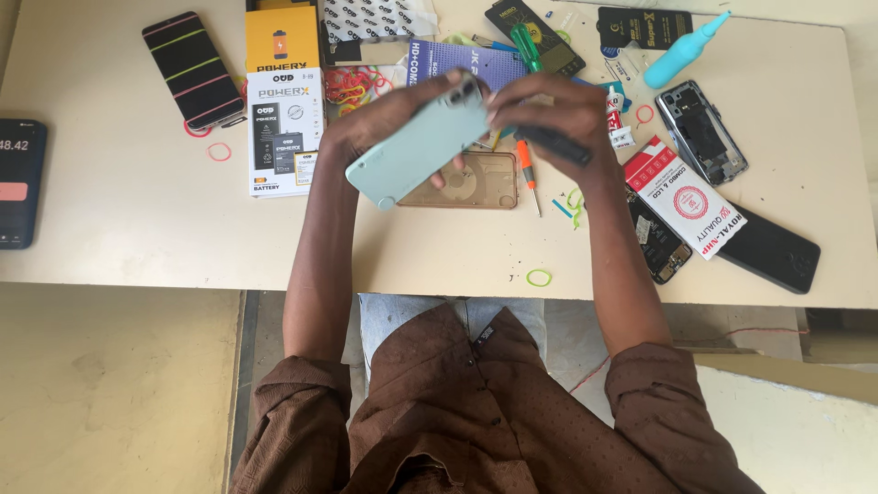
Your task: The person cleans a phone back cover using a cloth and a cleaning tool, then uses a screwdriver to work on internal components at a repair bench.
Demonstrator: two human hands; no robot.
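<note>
Mint-green phone (416, 146) held back-up in the air just above the tan table (137, 229), over a clear amber case (462, 180). Left hand (384, 119) clamped along its upper edge, fingers curled over the camera corner; right hand (549, 114) closed on the same end, fingertips pressed to the back, with a dark slim tool (558, 144) pinned under the palm.

Risks, judged from this grip:
- Could slip and drop onto the amber case or the orange screwdriver (524, 163) lying just beside it, since only one end of the mint-green phone is gripped and the lower corner hangs free.
- Could scratch or crack the back if the dark tool twists under pressure.
- Could knock loose bits off the crowded right side with a forearm.

Counted:
- Phones: one in hand; one black with coloured stripes (192, 69); one opened grey shell (700, 128); one black slab (768, 247); one dark device at the left edge (18, 183).
- Screwdrivers: two, orange and green (526, 46).
- Squeeze bottle, teal (681, 50): one.
- Boxes near the left hand: two, yellow (282, 37) and white (283, 133); red-and-white box (681, 197): one.
- Loose green rubber band (539, 277) near the table edge: one.
</note>
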